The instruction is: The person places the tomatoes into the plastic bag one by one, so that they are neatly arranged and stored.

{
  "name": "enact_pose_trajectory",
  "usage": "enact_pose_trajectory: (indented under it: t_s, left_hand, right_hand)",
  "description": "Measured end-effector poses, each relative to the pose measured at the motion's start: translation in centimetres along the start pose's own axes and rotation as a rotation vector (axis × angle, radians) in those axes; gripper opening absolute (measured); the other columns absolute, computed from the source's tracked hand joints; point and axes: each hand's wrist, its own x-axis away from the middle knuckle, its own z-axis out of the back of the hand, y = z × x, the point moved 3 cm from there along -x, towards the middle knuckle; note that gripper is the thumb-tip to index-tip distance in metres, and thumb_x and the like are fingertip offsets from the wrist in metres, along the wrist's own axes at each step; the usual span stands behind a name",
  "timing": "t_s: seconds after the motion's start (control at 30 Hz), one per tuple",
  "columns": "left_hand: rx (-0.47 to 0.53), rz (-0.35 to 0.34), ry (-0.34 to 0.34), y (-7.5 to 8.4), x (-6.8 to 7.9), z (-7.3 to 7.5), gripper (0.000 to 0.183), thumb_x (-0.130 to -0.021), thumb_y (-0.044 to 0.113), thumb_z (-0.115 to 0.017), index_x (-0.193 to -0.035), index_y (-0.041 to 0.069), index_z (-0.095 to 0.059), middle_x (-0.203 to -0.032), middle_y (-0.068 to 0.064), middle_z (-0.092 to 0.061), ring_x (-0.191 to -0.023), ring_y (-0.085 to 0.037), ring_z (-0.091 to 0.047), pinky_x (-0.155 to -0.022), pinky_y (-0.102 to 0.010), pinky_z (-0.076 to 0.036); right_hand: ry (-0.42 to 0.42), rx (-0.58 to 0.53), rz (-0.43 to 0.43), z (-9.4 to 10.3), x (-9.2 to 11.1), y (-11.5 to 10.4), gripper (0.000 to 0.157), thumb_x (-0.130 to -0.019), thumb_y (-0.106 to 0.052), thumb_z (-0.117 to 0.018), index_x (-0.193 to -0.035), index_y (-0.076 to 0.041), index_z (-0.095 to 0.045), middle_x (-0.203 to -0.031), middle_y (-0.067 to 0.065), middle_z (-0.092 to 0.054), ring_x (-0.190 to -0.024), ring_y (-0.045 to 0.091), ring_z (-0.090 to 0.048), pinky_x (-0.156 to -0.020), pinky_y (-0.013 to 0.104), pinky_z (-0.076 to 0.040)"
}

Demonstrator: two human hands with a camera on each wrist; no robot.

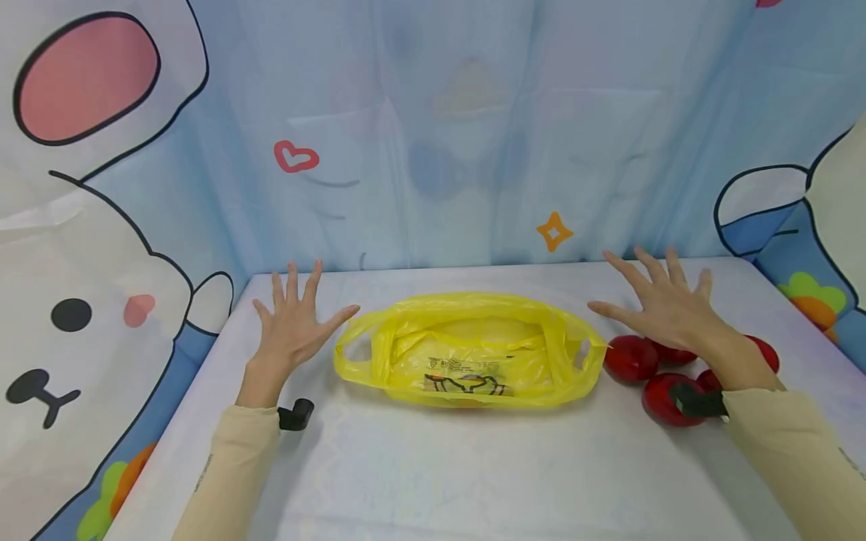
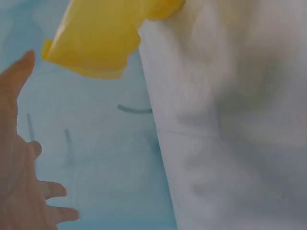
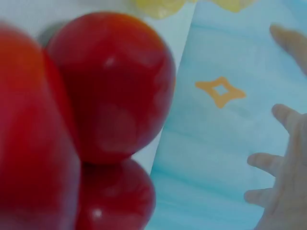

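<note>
A yellow plastic carrier bag [image 1: 467, 383] lies at the middle of the table, its mouth spread wide and a handle loop at each end. My left hand [image 1: 289, 330] is held up with fingers spread, the thumb close to the bag's left loop. The right hand [image 1: 670, 304] is raised too, fingers fanned out, holding nothing. Beneath the right wrist sit several glossy red, apple-like fruits [image 1: 631, 359], partly hidden by the forearm. In the right wrist view these fruits [image 3: 115, 86] loom large, while the bag [image 2: 98, 40] shows at the top of the left wrist view.
A white cloth covers the table [image 1: 473, 473]. Behind it hangs a pale blue curtain [image 1: 440, 188] with cartoon figures. Black wrist mounts [image 1: 295, 415] stick out from the beige sleeves [image 1: 233, 458].
</note>
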Motion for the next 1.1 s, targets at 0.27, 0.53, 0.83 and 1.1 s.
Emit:
enact_pose_trajectory:
  t_s: [0.27,0.53,0.83,1.1]
  left_hand:
    - [0.052,-0.294,0.124,4.2,1.0,-0.8,0.031,-0.106,0.026,-0.065,-0.127,0.003,-0.069,-0.143,-0.027,-0.053,-0.122,-0.045,-0.057,-0.091,-0.057,-0.055]
    - [-0.139,-0.399,-0.057,8.1,1.5,-4.0,0.038,-0.097,0.048,-0.073,-0.119,0.017,-0.079,-0.152,-0.021,-0.049,-0.133,-0.04,-0.05,-0.101,-0.056,-0.05]
    - [-0.269,-0.315,-0.2,7.4,1.7,-6.3,0.112,-0.072,0.072,-0.085,-0.157,0.01,-0.046,-0.159,-0.021,-0.039,-0.142,-0.041,-0.041,-0.108,-0.065,-0.04]
    - [-0.258,-0.312,-0.238,6.2,1.2,-5.9,0.113,-0.072,0.058,-0.092,-0.157,0.005,-0.042,-0.159,-0.022,-0.037,-0.139,-0.043,-0.041,-0.1,-0.064,-0.046]
  right_hand:
    - [0.006,-0.268,0.233,1.0,1.2,-4.6,0.055,-0.101,-0.025,-0.072,-0.147,-0.004,-0.051,-0.15,0.029,-0.039,-0.134,0.05,-0.038,-0.105,0.075,-0.038]
    - [0.006,-0.045,0.417,-1.8,1.9,-9.1,0.03,-0.088,-0.029,-0.086,-0.114,-0.019,-0.075,-0.148,0.025,-0.048,-0.13,0.051,-0.045,-0.102,0.074,-0.039]
    - [-0.072,0.107,0.352,-4.6,1.8,-9.0,0.097,-0.063,-0.045,-0.1,-0.143,-0.006,-0.06,-0.149,0.028,-0.045,-0.128,0.05,-0.046,-0.1,0.072,-0.044]
    - [-0.1,0.078,0.327,-4.8,1.5,-7.5,0.111,-0.06,-0.035,-0.103,-0.147,0.004,-0.046,-0.143,0.03,-0.048,-0.123,0.05,-0.047,-0.103,0.072,-0.043]
